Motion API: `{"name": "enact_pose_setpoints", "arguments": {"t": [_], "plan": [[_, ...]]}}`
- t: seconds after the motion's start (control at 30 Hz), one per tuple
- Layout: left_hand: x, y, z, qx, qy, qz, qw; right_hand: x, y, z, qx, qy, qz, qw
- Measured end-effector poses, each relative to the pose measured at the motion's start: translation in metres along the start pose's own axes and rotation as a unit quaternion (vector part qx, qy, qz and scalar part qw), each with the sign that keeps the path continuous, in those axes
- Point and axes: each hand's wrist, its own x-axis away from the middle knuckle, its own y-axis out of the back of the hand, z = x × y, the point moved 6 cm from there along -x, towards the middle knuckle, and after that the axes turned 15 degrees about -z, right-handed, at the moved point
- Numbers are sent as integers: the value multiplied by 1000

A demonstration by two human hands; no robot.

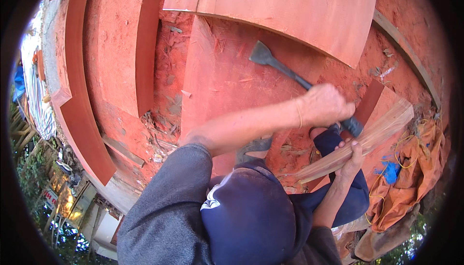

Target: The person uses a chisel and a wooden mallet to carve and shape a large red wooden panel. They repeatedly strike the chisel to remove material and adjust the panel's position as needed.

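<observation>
My left hand (323, 106) reaches across from the left, its fingers wrapped around the dark shaft of a wide-bladed chisel (285, 70). The blade points to the far left, over a reddish wood slab (220, 88), and whether it touches the wood I cannot tell. Close to my right hand (352, 161) is the chisel's thick dark butt end. That hand is closed around a long, pale-brown piece of wood (374, 132), held at a slant. Whether the butt end touches this wood cannot be made out. The left hand is slightly blurred.
A large curved board (285, 8) overlaps the slab's far side. Thick reddish beams (121, 47) lie to the left. Wood chips and red dust cover the ground around my sandalled feet (254, 148). An orange tarp (403, 178) with yellow cord is bunched at the right.
</observation>
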Motion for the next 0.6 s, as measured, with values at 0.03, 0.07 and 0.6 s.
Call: {"name": "enact_pose_setpoints", "arguments": {"t": [0.03, 0.07, 0.6], "plan": [[-5, 3, 8, 45, 3, -22, 999, -1, 2, 2, 4, 7, -7, 1000], [-11, 1, 13, 40, 5, -23, 999, -1, 3, 2, -8, -1, -6, 1000], [-12, -19, 45, -1, 54, 76, 996, 4, -30, -20, 85, 22, 6, 996]]}}
